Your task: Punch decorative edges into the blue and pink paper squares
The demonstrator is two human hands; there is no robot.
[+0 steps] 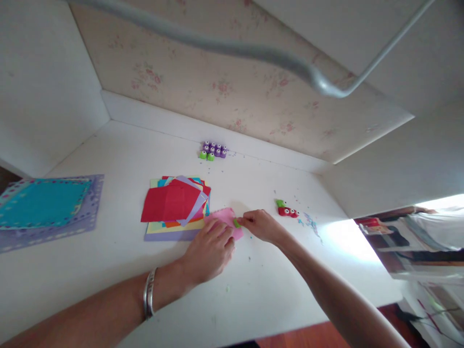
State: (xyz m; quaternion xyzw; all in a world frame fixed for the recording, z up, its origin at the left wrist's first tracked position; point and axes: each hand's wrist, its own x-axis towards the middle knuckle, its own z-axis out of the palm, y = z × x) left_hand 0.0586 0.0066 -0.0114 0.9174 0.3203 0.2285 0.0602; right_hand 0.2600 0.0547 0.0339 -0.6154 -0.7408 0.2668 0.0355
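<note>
Turquoise sheet (54, 200) laid over a lavender sheet (95, 193) near the left edge of the desk (123, 154), dotted along the borders and, by appearances, finished. Farther right, toward mid-desk, a loose stack of coloured paper (161, 205), mostly plain where visible and so probably still to be worked. Behind, by the back edge, a cluster of purple and green pieces (212, 151), likely paper punches. In front, left hand (209, 249) part-open, with loosely bent fingers resting on a pink sheet (225, 213) right beside the stack, notched along its back edge and seemingly partway done. Next, right hand (263, 224) closed, pinching a small green piece (237, 223) at the sheet's right side. Toward the desk's right edge, red and green pieces (282, 211) near blue specks (311, 223).
</note>
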